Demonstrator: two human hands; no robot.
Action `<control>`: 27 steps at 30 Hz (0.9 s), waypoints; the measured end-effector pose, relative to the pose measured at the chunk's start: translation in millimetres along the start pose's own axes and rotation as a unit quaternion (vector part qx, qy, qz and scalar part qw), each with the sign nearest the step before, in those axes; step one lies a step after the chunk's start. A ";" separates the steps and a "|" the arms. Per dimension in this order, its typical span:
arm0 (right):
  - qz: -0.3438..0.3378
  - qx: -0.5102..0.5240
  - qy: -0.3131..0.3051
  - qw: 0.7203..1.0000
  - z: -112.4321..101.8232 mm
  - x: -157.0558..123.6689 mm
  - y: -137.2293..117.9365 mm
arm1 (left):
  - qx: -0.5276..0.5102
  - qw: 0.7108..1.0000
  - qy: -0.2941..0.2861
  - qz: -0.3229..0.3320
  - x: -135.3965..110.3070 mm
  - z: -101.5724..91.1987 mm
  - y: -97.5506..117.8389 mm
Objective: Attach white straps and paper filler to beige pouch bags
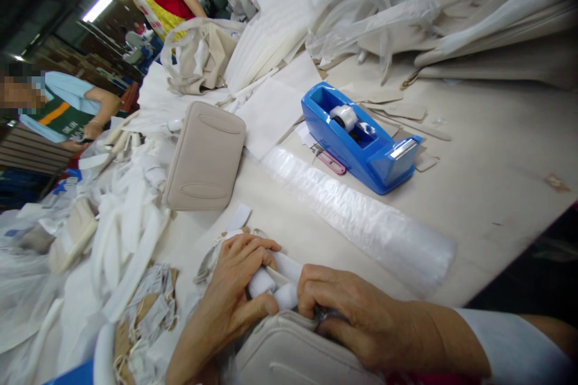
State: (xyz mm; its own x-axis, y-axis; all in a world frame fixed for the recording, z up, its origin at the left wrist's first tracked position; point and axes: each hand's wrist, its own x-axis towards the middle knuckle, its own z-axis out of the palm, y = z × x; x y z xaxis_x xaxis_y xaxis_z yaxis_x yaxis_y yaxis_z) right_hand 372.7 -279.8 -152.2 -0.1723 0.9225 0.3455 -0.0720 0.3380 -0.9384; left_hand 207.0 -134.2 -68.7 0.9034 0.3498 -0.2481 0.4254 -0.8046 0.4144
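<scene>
My left hand (237, 289) is closed around a white foam wrap (275, 280) at the near edge of the table. My right hand (356, 313) is closed too, pinching the same white wrap where it meets the top of a beige bag (284, 355) in front of me. The wrap seems to cover part of the bag, perhaps its handle, but that part is hidden by my fingers.
A blue tape dispenser (361, 141) stands mid-table, with pink scissors (332, 161) beside it. A clear plastic strip (356, 216) lies between it and my hands. Another beige bag (205, 156) lies flat at left. White foam strips and bags pile up behind. Other people work at far left.
</scene>
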 end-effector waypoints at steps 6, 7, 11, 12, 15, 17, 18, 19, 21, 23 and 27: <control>-0.028 -0.031 0.009 0.999 -1.6 6.4 -5.3 | -0.005 1.000 0.014 -0.001 0.0 3.0 -2.1; -0.035 -0.033 0.008 0.999 -1.3 7.1 -5.1 | -0.007 1.000 0.014 -0.003 -0.1 2.9 -1.9; -0.051 -0.043 -0.002 0.998 -0.3 8.1 -1.9 | -0.007 1.000 0.010 -0.009 -0.5 1.4 0.0; -0.049 -0.049 -0.004 0.998 -0.1 7.9 -1.0 | -0.005 1.000 0.009 -0.006 -0.7 1.1 0.3; -0.028 -0.075 -0.015 0.997 0.5 6.4 1.0 | 0.003 1.000 0.009 0.005 -1.0 1.1 0.2; -0.018 -0.089 -0.012 0.996 0.9 4.9 1.5 | 0.004 1.000 0.008 0.008 -1.1 1.3 -0.3; -0.016 -0.091 -0.007 0.996 1.0 4.2 1.5 | 0.004 1.000 0.007 0.009 -1.1 1.4 -0.6; -0.013 -0.088 -0.001 0.996 1.0 3.6 1.1 | 0.004 1.000 0.008 0.010 -1.2 1.5 -0.9; -0.006 -0.072 0.004 0.997 0.5 2.9 -0.1 | 0.005 1.000 0.007 0.012 -1.3 1.5 -1.4; 0.001 -0.052 -0.004 0.999 -0.2 3.1 -1.8 | 0.004 1.000 0.005 0.012 -1.6 1.4 -2.1; -0.024 -0.048 0.004 0.999 -0.6 5.5 -3.7 | -0.004 1.000 0.001 0.011 -2.1 0.7 -3.4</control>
State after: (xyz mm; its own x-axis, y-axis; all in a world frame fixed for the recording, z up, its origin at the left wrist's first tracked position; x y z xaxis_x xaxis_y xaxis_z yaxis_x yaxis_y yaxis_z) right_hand 372.6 -275.9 -146.8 -0.1634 0.9062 0.3900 0.0137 0.3973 -0.9176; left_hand 203.6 -132.5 -70.2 0.9129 0.3322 -0.2372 0.4052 -0.8082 0.4274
